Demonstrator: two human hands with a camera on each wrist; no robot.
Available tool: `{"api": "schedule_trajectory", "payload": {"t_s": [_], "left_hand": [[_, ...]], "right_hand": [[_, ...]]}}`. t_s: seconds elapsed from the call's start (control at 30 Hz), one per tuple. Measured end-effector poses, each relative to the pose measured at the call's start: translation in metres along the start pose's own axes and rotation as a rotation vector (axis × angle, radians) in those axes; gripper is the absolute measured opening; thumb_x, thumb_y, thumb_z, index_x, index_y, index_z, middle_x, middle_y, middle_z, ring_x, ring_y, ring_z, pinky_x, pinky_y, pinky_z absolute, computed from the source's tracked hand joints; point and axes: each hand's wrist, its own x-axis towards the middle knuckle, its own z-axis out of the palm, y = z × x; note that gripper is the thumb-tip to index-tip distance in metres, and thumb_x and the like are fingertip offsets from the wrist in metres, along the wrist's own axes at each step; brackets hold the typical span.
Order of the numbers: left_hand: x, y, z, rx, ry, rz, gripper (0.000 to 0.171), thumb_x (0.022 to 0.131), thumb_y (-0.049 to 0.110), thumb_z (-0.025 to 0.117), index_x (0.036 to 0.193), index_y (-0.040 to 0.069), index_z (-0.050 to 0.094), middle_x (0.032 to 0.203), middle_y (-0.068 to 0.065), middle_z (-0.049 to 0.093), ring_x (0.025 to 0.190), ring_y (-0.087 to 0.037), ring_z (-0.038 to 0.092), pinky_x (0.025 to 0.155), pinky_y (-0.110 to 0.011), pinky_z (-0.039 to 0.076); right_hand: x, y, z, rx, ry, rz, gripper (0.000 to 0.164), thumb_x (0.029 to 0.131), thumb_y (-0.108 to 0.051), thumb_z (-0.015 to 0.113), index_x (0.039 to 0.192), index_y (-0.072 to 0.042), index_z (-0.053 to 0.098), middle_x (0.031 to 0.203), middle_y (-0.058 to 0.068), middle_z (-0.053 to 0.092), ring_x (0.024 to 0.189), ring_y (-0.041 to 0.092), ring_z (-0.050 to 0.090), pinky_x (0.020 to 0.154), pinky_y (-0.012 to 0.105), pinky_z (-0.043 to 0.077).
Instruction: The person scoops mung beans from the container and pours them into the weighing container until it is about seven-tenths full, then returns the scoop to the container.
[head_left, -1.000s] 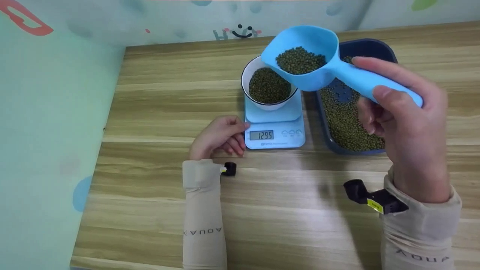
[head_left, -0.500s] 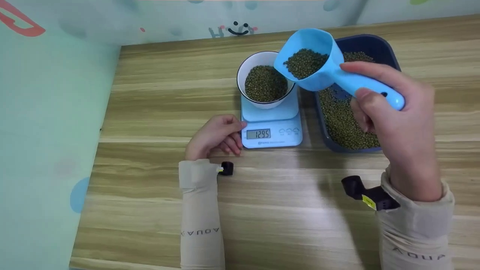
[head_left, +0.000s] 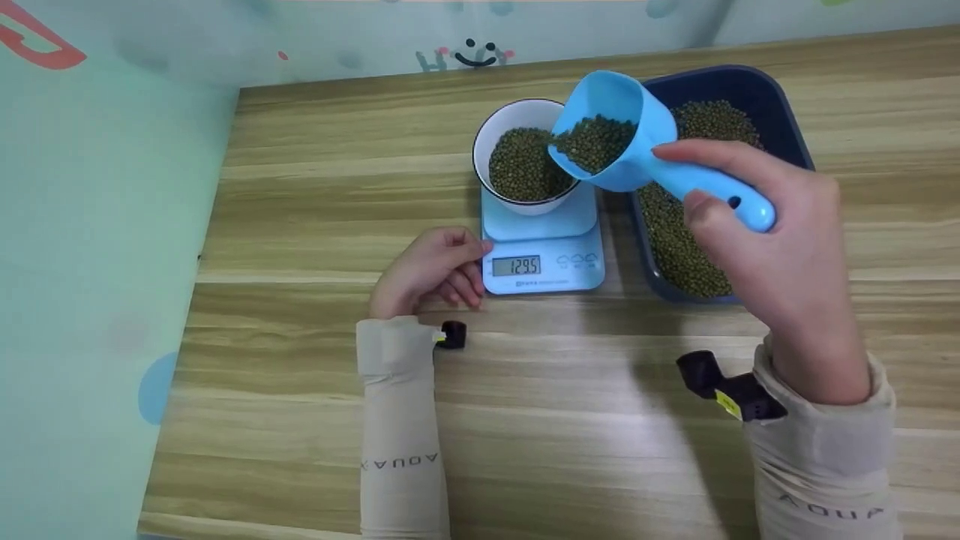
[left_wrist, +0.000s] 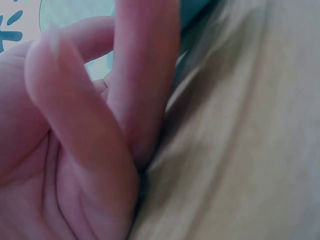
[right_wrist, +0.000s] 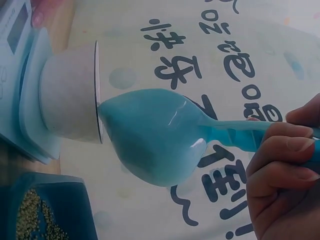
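My right hand point(head_left: 787, 255) grips the handle of a light-blue scoop point(head_left: 649, 154), which is tilted left with green mung beans point(head_left: 600, 142) heaped at its lip. That lip overlaps the right rim of a white bowl point(head_left: 514, 116) holding more beans; some beans are at the lip's edge. The bowl stands on a light-blue kitchen scale point(head_left: 544, 229) reading 129.5. In the right wrist view, the scoop point(right_wrist: 150, 135) points toward the bowl's point(right_wrist: 72, 95) mouth. My left hand point(head_left: 435, 266) rests on the table, loosely bent, its thumb and fingers touching the scale's left edge.
A dark-blue bin point(head_left: 776, 105) with mung beans lies right of the scale, partly under my right hand. Wrist cameras point(head_left: 739, 394) sit on both sleeves. The wooden table point(head_left: 300, 225) meets a patterned wall point(head_left: 337, 45) at the back and left.
My right hand has moved left and slightly down, tipping the scoop so beans have slid to its lip above the bowl. The left hand stays by the scale; the reading is unchanged.
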Motion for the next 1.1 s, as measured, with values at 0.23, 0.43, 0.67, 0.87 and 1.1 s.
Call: {"api": "schedule_trajectory", "payload": {"t_s": [0.23, 0.43, 0.67, 0.87, 1.1], "left_hand": [[0.0019, -0.0008, 0.0000, 0.001, 0.005, 0.015, 0.032, 0.090, 0.029, 0.053, 0.087, -0.002, 0.051, 0.069, -0.017, 0.061, 0.054, -0.024, 0.062, 0.041, -0.025, 0.046], [0.0029, -0.0012, -0.0003, 0.008, 0.010, 0.017, 0.032, 0.090, 0.029, 0.054, 0.088, -0.003, 0.051, 0.069, -0.018, 0.061, 0.053, -0.023, 0.062, 0.041, -0.025, 0.045], [0.0013, 0.0002, 0.0000, 0.017, 0.008, -0.001, 0.032, 0.090, 0.031, 0.054, 0.090, -0.001, 0.051, 0.072, -0.018, 0.061, 0.055, -0.023, 0.062, 0.043, -0.025, 0.047], [0.0008, 0.0000, -0.0003, 0.023, 0.004, 0.005, 0.033, 0.089, 0.032, 0.054, 0.090, -0.001, 0.052, 0.072, -0.017, 0.062, 0.056, -0.024, 0.062, 0.044, -0.025, 0.047], [0.0014, -0.0013, -0.0010, 0.026, 0.001, 0.018, 0.033, 0.090, 0.032, 0.054, 0.089, -0.001, 0.052, 0.071, -0.017, 0.061, 0.056, -0.024, 0.062, 0.044, -0.026, 0.047]], "right_hand": [[-0.0004, 0.0007, 0.0010, -0.053, -0.028, 0.015, 0.035, 0.079, -0.005, 0.051, 0.102, -0.025, 0.068, 0.075, 0.006, 0.057, 0.039, 0.016, 0.033, 0.035, 0.024, 0.027], [-0.0022, 0.0013, 0.0019, -0.105, -0.036, -0.046, 0.035, 0.080, -0.006, 0.052, 0.102, -0.028, 0.067, 0.068, 0.003, 0.054, 0.038, 0.014, 0.030, 0.036, 0.025, 0.025], [-0.0033, -0.0001, 0.0025, -0.159, -0.047, -0.100, 0.039, 0.078, -0.006, 0.051, 0.103, -0.031, 0.066, 0.058, 0.000, 0.048, 0.037, 0.011, 0.027, 0.036, 0.024, 0.023], [-0.0039, 0.0000, 0.0026, -0.197, -0.055, -0.146, 0.041, 0.077, -0.005, 0.052, 0.105, -0.033, 0.065, 0.056, -0.003, 0.045, 0.038, 0.009, 0.025, 0.037, 0.024, 0.022], [-0.0048, 0.0007, 0.0034, -0.241, -0.044, -0.177, 0.041, 0.077, -0.007, 0.052, 0.106, -0.034, 0.064, 0.051, -0.003, 0.038, 0.040, 0.009, 0.022, 0.039, 0.024, 0.020]]}}
